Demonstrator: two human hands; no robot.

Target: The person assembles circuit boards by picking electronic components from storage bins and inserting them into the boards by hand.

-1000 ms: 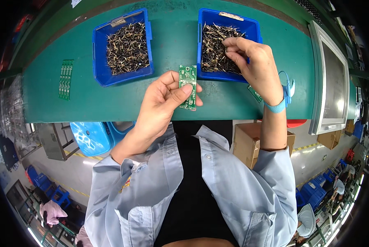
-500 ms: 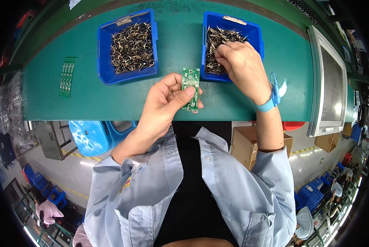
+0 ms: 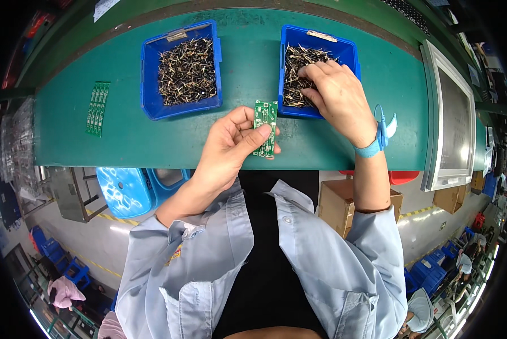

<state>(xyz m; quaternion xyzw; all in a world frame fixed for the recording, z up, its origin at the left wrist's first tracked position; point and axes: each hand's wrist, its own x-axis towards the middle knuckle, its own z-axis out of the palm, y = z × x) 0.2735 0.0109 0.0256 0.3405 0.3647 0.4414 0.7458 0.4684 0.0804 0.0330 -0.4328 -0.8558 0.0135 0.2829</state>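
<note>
Left hand [image 3: 231,144] pinched the green circuit board [image 3: 265,125] just below the right blue bin [image 3: 315,42]. Right hand [image 3: 335,93] dug inside it, fingers curled on pins [image 3: 294,65]; best lift 1 cleanly, board steady.

Two bins [image 3: 151,85] [image 3: 346,53] side by side on bench [image 3: 123,141], board [image 3: 265,127] between, nearer.

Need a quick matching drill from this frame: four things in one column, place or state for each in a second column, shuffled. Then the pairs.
Things:
1. small green circuit board
2. right hand
3. strip of green boards
4. left blue bin

Places or states:
A. lying alone at the far left of the green bench
B. pinched in the left hand
C. full of metal pins, no hand in it
D. fingers down in the right blue bin

Pairs: 1-B, 2-D, 3-A, 4-C
</note>
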